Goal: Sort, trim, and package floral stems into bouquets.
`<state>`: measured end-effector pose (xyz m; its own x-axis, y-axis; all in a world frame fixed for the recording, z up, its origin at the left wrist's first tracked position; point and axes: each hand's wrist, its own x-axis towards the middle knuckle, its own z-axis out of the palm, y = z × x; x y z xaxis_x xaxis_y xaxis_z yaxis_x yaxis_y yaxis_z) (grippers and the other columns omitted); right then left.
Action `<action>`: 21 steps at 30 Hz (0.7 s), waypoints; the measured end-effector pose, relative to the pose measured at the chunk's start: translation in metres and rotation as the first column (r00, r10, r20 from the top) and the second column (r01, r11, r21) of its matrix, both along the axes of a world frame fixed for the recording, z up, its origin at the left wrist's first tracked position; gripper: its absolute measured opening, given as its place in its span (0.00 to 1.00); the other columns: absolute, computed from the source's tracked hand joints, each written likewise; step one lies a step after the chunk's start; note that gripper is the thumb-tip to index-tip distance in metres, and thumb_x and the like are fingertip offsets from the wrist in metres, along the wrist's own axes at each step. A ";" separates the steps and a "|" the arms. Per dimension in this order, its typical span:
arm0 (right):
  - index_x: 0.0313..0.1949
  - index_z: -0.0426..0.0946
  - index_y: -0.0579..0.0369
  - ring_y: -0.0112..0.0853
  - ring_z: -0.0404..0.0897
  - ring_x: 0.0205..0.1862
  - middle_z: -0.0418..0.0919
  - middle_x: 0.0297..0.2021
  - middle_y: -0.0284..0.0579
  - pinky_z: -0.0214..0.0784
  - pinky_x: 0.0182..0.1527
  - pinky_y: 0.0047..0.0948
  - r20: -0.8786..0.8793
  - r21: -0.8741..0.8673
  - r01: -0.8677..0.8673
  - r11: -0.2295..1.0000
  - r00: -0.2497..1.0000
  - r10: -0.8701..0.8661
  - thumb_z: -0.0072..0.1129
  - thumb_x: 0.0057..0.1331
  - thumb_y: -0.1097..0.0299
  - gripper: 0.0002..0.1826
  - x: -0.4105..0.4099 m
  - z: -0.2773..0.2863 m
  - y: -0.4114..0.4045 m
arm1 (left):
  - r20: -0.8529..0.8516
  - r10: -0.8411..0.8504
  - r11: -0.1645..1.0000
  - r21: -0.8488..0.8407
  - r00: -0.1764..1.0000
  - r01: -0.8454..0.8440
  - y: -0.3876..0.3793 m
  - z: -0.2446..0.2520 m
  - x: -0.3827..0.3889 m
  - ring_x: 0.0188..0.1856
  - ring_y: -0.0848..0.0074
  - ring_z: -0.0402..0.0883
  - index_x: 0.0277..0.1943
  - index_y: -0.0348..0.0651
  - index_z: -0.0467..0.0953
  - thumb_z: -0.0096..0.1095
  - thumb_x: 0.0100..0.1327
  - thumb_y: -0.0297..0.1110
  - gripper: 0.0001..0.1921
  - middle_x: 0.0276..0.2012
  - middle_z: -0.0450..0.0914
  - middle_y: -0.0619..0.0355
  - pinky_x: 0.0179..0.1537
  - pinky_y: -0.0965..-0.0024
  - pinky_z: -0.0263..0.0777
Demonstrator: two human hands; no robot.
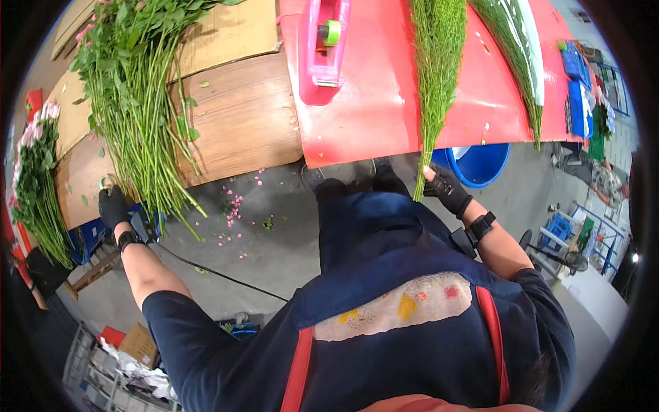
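Observation:
My right hand (447,189), in a dark glove with a bare thumb tip, is at the stem ends of a bunch of feathery green foliage (437,77); the thumb lies against the stems. That bunch rests on a red table cover (370,118), its stems passing over the edge. My left hand (113,205), gloved in black, is at the wooden table's edge with a pale green ring-like item (107,181) at its fingers. Beside it lies a large heap of leafy rose stems (139,113). A pink tape dispenser (325,67) stands on the red cover.
Another foliage bunch in a clear sleeve (520,62) lies to the right. Pink roses (38,149) lie far left. A blue tub (481,165) sits below the table edge, petals (234,206) litter the floor, and a cable (221,275) runs from my left wrist. Another person (600,177) is far right.

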<state>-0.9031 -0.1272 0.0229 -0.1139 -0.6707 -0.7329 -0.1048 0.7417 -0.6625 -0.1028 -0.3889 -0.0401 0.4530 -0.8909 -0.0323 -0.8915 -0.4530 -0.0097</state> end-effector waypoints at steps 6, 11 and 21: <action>0.48 0.77 0.57 0.23 0.78 0.35 0.79 0.34 0.37 0.74 0.38 0.25 -0.119 -0.078 0.208 0.975 0.969 -0.217 0.55 0.71 0.56 0.17 -0.014 0.036 -0.003 | -0.030 0.026 0.903 -0.428 0.999 -0.036 0.046 0.061 -0.001 0.41 0.56 0.82 0.48 0.30 0.78 0.57 0.65 0.48 0.24 0.41 0.83 0.41 0.43 0.59 0.73; 0.41 0.79 0.60 0.22 0.77 0.33 0.79 0.31 0.35 0.71 0.38 0.24 -0.069 -0.158 -0.026 0.987 0.998 0.015 0.58 0.68 0.61 0.13 -0.001 0.081 -0.033 | -0.545 -0.208 0.492 -0.776 0.812 -0.395 0.095 0.174 -0.187 0.32 0.75 0.79 0.43 0.33 0.78 0.60 0.67 0.35 0.12 0.37 0.82 0.54 0.34 0.73 0.75; 0.52 0.76 0.61 0.25 0.77 0.46 0.80 0.43 0.40 0.69 0.50 0.26 0.263 -0.323 -0.309 0.895 0.879 0.398 0.53 0.71 0.61 0.17 0.033 0.088 -0.061 | -0.997 -0.040 0.994 -0.047 -0.070 0.099 0.217 0.147 -0.540 0.34 0.77 0.82 0.49 0.35 0.73 0.64 0.64 0.27 0.12 0.38 0.82 0.54 0.30 0.75 0.79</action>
